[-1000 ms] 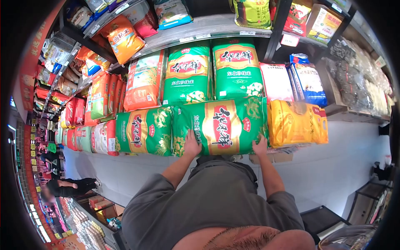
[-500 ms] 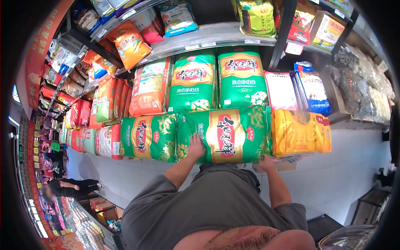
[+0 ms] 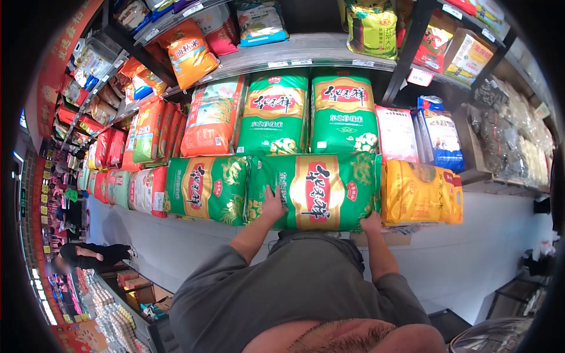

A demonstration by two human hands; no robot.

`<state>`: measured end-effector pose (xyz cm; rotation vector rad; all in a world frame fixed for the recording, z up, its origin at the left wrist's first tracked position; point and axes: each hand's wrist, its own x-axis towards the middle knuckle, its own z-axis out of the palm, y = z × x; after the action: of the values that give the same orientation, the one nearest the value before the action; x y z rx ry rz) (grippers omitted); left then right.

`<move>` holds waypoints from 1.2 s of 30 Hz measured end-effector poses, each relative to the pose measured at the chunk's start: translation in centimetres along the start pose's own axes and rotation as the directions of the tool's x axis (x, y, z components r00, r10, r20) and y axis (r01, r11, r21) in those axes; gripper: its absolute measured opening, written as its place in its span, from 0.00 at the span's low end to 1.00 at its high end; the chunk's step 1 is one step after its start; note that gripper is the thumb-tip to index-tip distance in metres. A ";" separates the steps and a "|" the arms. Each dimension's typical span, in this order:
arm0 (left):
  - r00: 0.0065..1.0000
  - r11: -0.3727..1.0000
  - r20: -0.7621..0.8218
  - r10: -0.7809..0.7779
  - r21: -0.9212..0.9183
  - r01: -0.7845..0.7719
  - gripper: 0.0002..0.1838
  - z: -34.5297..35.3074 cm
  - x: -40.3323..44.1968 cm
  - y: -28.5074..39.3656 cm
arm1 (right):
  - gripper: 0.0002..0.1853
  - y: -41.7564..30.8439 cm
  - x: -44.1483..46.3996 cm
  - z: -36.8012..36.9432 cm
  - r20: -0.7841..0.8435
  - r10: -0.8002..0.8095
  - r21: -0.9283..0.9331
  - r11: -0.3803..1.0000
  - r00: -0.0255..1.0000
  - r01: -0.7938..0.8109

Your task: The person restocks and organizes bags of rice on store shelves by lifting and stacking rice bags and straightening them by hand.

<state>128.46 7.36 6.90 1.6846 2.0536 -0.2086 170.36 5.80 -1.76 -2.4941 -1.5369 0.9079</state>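
A large green rice bag point(image 3: 359, 191) with a gold and red label lies flat on the front row of the display, right before my body. Against the left part of its top face rests my left hand point(image 3: 272, 206), fingers apart and pointing away from me. My right hand point(image 3: 371, 223) is closed on the bag's near right corner; the fingertips are partly hidden. A matching green rice bag point(image 3: 229, 191) lies directly to the left. On the right side sits a yellow rice bag point(image 3: 415, 191).
Behind stand upright green rice bags point(image 3: 273, 126) and an orange-red one point(image 3: 206, 129). A grey shelf point(image 3: 318, 47) with smaller bags runs above. Dry goods in clear packs point(image 3: 509, 135) fill the far right. A person point(image 3: 94, 256) is at the left near egg trays point(image 3: 112, 312).
My left hand has turned and slid slightly toward the near left on the bag. The right hand now sits a little higher at the corner. The view has shifted slightly.
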 end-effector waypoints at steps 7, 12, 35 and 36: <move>0.998 0.999 0.068 -0.016 0.037 0.013 0.65 -0.1 1.5 -0.2 | 0.42 -1.3 -1.8 -1.1 -0.007 0.066 -0.048 0.997 0.998 -0.066; 1.000 1.000 0.018 0.021 0.015 -0.021 0.66 1.2 1.6 -1.7 | 0.40 -1.4 -1.9 -1.1 -0.014 0.057 -0.053 0.997 0.998 -0.058; 0.997 0.997 -0.004 0.075 0.003 -0.075 0.62 1.9 -2.6 -2.2 | 0.35 3.2 -2.1 2.1 -0.101 -0.171 -0.029 0.985 0.980 0.169; 0.998 0.998 -0.008 0.060 0.013 -0.060 0.62 2.1 -2.6 -2.1 | 0.35 3.2 -2.0 2.0 -0.076 -0.164 -0.027 0.986 0.983 0.163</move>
<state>127.33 3.72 5.79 1.7549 2.0086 -0.1962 171.26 2.09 -3.68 -2.3433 -1.7033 0.7646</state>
